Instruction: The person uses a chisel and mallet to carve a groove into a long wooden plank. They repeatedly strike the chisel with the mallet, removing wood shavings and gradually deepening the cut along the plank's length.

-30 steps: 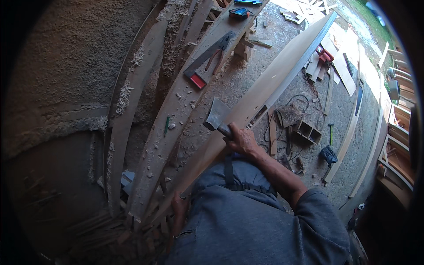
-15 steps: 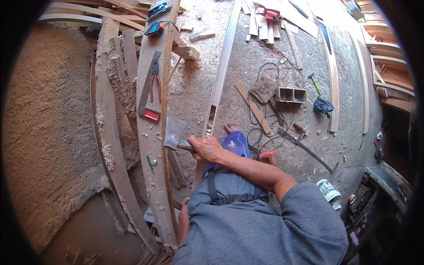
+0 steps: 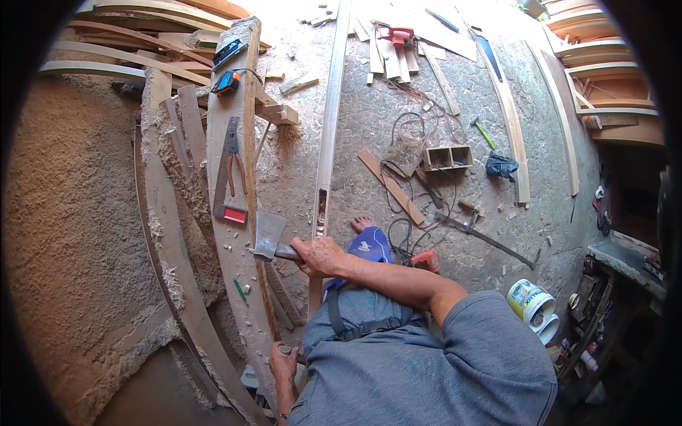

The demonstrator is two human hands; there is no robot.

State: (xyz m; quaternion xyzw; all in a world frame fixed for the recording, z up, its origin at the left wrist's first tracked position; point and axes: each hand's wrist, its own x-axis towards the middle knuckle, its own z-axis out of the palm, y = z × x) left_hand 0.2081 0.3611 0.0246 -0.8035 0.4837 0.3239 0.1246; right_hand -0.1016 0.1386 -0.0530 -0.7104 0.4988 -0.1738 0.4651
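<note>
My right hand (image 3: pixel 320 256) is closed around the short handle of a hatchet (image 3: pixel 270 236). Its broad grey head is level with the right edge of a long wooden plank (image 3: pixel 238 312) that serves as a bench. Lower down, beside the same plank, my left hand (image 3: pixel 283 363) grips a tool handle (image 3: pixel 285 349); only its round end shows, the rest being hidden. On the plank lie a try square (image 3: pixel 224 202) with a red-faced stock, pliers (image 3: pixel 236 170), a tape measure (image 3: pixel 226 83) and a green pencil (image 3: pixel 240 291) among wood chips.
Right of the plank, a long timber (image 3: pixel 328 135) with a slot cut in it runs away from me. Cables, a wooden box (image 3: pixel 447 157), a handsaw (image 3: pixel 490 60), a green-handled hammer (image 3: pixel 484 133), a red power tool (image 3: pixel 425 261) and white buckets (image 3: pixel 531 302) lie on the floor.
My left hand has come up into fuller view, showing the round handle end in it. The hatchet stays in my right hand. The whole view has shifted slightly.
</note>
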